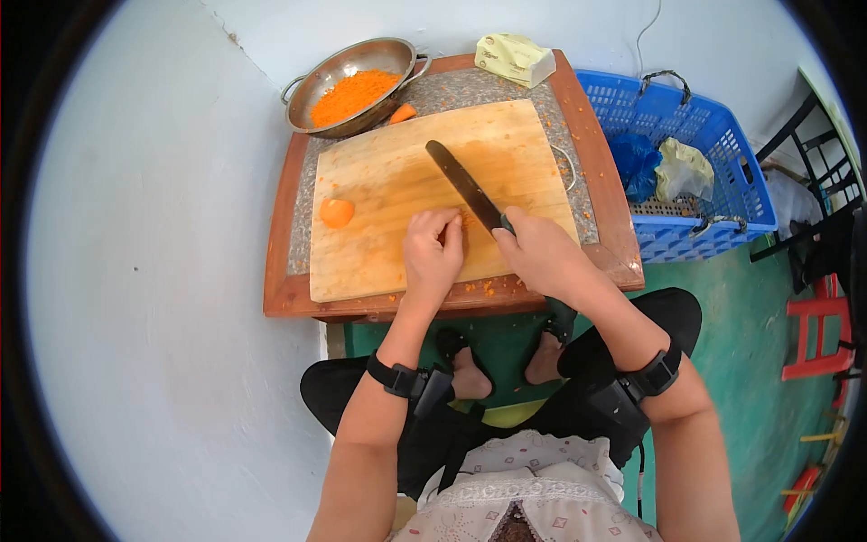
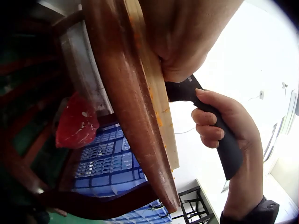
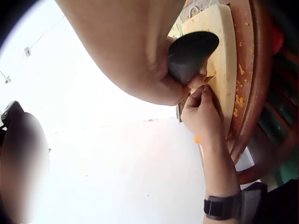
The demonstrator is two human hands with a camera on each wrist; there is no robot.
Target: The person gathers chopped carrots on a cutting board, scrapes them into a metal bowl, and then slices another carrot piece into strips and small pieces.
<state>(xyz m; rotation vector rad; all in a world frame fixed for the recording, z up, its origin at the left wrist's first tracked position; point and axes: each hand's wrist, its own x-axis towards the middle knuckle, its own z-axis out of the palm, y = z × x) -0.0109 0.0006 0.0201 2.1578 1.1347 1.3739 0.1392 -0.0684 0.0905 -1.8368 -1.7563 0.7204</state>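
Observation:
My right hand (image 1: pixel 542 255) grips the black handle (image 2: pixel 224 144) of a kitchen knife, whose long dark blade (image 1: pixel 465 185) slants up and left over the wooden cutting board (image 1: pixel 379 181). Close to the left of the blade's handle end, my left hand (image 1: pixel 433 251) rests on the board with its fingers curled down. Small orange bits (image 1: pixel 467 217) show between those fingers and the blade; I cannot tell whether the left fingers pinch a piece. A cut chunk of carrot (image 1: pixel 337 213) lies at the board's left side.
A metal pan (image 1: pixel 312 83) of shredded carrot (image 1: pixel 354 96) stands at the table's back left, a carrot piece (image 1: pixel 403 114) beside it. A yellow tissue pack (image 1: pixel 515 60) lies at the back. Right of the table is a blue crate (image 1: pixel 704 221) with bags; orange scraps (image 1: pixel 488 287) dot the front edge.

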